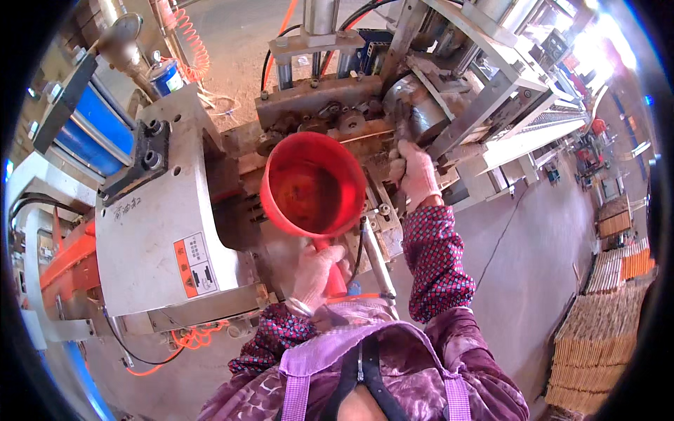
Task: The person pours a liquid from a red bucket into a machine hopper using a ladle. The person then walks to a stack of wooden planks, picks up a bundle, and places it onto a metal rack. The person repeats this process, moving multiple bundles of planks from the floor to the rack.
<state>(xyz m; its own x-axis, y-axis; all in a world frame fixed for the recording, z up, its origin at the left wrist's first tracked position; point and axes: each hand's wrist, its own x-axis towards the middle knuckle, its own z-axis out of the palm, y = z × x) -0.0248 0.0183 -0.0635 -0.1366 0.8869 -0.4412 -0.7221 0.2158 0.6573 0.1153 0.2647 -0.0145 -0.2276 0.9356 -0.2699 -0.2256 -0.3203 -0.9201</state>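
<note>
Step in hand looks like a two-handed one at the machine: the left hand [316, 272] grasps the red scoop [313, 184] by its handle, fingers wrapped round it, while the right hand [415, 172], up and to the right of the scoop, is curled at a dark slender bar [402, 121]; can't tell whether it is clenched on it. Scoop sits over the machine bed in front of the torso, bowl mouth facing up, brownish patch inside, stain or contents unclear. Next move probably calls for a steady left wrist and a firm right-hand hold. Around the scoop: grimy rollers [351, 123] just beyond, metal drum [419, 105] beyond and right, white housing [151, 217] left, blue cylinder [95, 133] farther left, wood strips [597, 344] well off right. In the way: angled frame [484, 105] crowding the right hand, silver rod [379, 265] beside the scoop's handle; bowl hides the bed beneath.
</note>
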